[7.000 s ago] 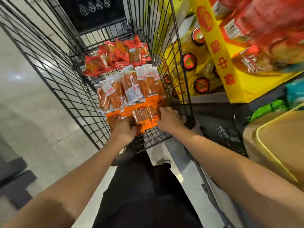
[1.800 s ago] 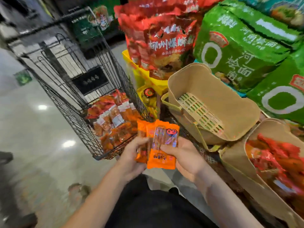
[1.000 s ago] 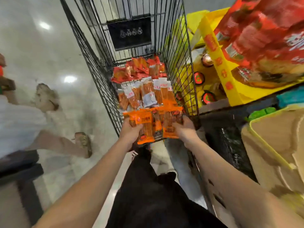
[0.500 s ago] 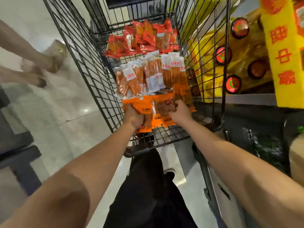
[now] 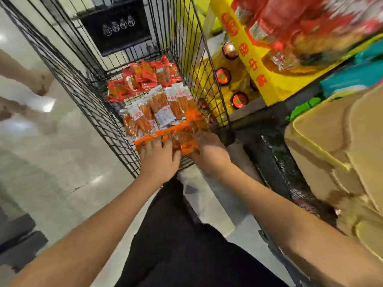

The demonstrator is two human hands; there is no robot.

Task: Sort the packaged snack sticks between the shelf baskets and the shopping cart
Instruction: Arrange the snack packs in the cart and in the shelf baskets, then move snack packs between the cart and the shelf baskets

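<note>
Below, glossy flat orange packets, wire cart

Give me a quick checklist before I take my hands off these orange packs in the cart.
1. Orange snack packs down on the shopping cart floor: ok.
2. Left hand flat on the packs, fingers spread: ok.
3. Right hand released: cannot tell, blurred.
4. Orange row clear of the clear-wrapped packs: not ok, edges meet or overlap.
5. Red packs at the far end kept apart: ok.
</note>
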